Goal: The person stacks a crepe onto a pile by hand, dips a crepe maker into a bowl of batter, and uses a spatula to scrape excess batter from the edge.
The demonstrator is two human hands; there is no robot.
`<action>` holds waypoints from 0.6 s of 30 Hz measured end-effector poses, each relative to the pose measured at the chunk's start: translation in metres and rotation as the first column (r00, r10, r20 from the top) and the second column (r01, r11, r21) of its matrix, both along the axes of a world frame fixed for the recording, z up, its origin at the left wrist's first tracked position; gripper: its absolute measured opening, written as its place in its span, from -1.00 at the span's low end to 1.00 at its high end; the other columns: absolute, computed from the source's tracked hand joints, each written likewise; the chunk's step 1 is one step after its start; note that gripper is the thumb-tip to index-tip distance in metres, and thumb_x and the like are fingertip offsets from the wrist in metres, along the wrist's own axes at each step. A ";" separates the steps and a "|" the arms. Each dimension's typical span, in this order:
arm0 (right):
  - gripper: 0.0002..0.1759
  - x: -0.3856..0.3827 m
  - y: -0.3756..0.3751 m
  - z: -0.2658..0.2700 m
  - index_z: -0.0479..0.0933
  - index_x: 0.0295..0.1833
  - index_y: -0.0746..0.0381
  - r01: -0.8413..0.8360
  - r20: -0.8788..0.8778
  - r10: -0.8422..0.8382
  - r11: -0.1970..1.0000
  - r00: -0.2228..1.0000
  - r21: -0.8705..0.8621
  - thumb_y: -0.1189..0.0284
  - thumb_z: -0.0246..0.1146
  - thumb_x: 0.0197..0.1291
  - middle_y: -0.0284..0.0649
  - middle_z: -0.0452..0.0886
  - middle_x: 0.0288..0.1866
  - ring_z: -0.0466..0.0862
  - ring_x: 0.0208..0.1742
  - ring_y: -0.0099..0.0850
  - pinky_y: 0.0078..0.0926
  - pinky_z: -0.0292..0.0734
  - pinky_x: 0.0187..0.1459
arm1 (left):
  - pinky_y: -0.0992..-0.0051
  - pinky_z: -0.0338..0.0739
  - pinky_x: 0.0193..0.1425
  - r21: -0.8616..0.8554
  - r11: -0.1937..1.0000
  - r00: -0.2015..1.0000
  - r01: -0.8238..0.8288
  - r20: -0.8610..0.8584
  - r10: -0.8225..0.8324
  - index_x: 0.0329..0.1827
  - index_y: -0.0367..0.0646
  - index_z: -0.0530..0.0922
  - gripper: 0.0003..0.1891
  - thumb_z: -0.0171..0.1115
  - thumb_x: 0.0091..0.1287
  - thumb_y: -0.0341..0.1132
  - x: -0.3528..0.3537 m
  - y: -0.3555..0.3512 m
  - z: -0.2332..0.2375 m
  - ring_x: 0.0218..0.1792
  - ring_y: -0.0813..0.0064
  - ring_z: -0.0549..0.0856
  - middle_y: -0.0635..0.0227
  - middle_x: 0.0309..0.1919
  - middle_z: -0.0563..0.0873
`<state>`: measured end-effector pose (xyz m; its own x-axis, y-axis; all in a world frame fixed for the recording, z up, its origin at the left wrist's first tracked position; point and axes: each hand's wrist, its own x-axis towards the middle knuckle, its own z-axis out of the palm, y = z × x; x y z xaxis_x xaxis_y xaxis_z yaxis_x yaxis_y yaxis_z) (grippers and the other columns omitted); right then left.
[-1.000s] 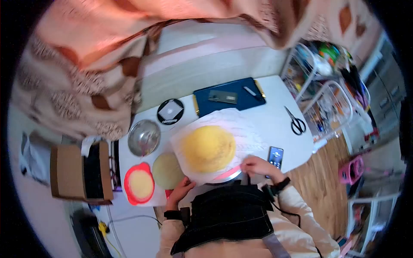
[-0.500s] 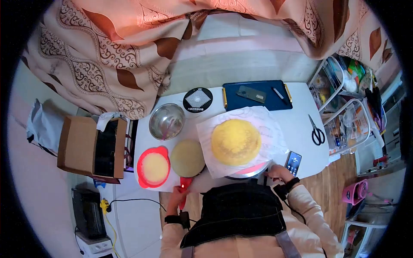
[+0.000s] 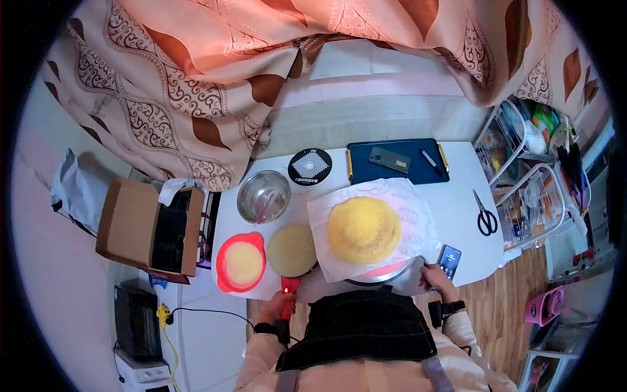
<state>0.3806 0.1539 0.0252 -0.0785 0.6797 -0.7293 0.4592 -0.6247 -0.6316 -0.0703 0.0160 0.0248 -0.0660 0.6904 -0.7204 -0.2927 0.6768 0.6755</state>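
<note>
My left hand (image 3: 279,306) is closed round the red handle (image 3: 289,289) of a round pan whose disc (image 3: 292,251) is covered with pale batter. A small light glows on the handle. Left of it stands a red dish (image 3: 223,262) of pale yellow batter. A stack of yellow crepes (image 3: 364,230) lies on white paper (image 3: 418,222), over a round base at the table's front edge. My right hand (image 3: 434,279) is beside that base, near a phone (image 3: 449,259); its fingers are curled, and what they hold is too small to name.
Behind are a metal bowl (image 3: 264,196), a black patterned disc (image 3: 310,167) and a blue tray (image 3: 366,175) with another phone (image 3: 390,159). Black-handled scissors (image 3: 486,221) lie at the right, beside wire racks (image 3: 532,209). An open cardboard box (image 3: 127,225) stands left.
The camera view has shifted, so the table appears lower and slightly right. My right hand has moved a little away from the round base. My left hand still grips the pan handle.
</note>
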 end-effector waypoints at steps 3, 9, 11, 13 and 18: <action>-0.70 0.018 -0.023 -0.023 0.47 -0.17 0.34 0.275 -0.125 -0.249 0.920 0.960 0.280 0.30 0.01 0.22 -0.18 0.52 -0.58 0.49 -0.62 -0.42 -0.48 0.38 -0.60 | 0.48 0.41 -0.59 -0.002 1.000 0.993 0.024 -0.118 -0.024 -0.36 -0.14 0.43 -0.85 0.19 0.09 -0.31 0.010 -0.011 0.012 -0.67 0.51 0.46 0.42 -0.64 0.47; -0.81 0.048 -0.032 -0.010 0.30 -0.35 0.08 0.798 -0.395 -0.716 0.596 0.576 0.084 0.21 -0.01 0.17 -0.43 0.25 -0.67 0.20 -0.76 -0.61 -0.62 0.06 -0.77 | 0.51 0.39 -0.65 0.120 0.985 0.962 -0.126 -0.228 0.151 -0.50 -0.15 0.40 -0.89 0.18 0.07 -0.44 0.021 -0.041 0.036 -0.72 0.52 0.48 0.41 -0.70 0.47; -0.79 0.057 -0.029 -0.003 0.25 -0.32 0.04 0.908 -0.509 -0.758 0.398 0.408 0.134 0.15 -0.02 0.16 -0.44 0.21 -0.67 0.15 -0.78 -0.63 -0.66 -0.04 -0.79 | 0.52 0.38 -0.65 0.126 0.974 0.893 -0.188 -0.391 0.223 -0.51 -0.16 0.42 -0.90 0.17 0.09 -0.42 0.029 -0.045 0.065 -0.72 0.53 0.50 0.41 -0.73 0.47; -0.78 0.060 -0.016 0.012 0.26 -0.12 0.11 0.899 -0.570 -0.702 0.264 0.427 0.349 0.21 -0.08 0.28 -0.40 0.24 -0.66 0.13 -0.83 -0.63 -0.64 -0.04 -0.86 | 0.52 0.39 -0.64 0.103 0.986 0.835 -0.134 -0.524 0.168 -0.46 -0.18 0.46 -0.93 0.19 0.08 -0.43 0.029 -0.050 0.091 -0.70 0.54 0.52 0.41 -0.73 0.48; -0.76 0.020 0.012 0.082 0.28 0.00 0.20 0.729 -0.606 -0.455 0.158 0.652 0.666 0.32 -0.11 0.34 -0.38 0.35 -0.49 0.29 -0.57 -0.65 -0.70 0.24 -0.56 | 0.46 0.48 -0.48 0.387 0.911 0.745 -0.141 -0.565 0.355 -0.36 -0.20 0.52 -0.87 0.24 0.01 -0.45 0.024 -0.044 0.140 -0.61 0.48 0.58 0.36 -0.65 0.56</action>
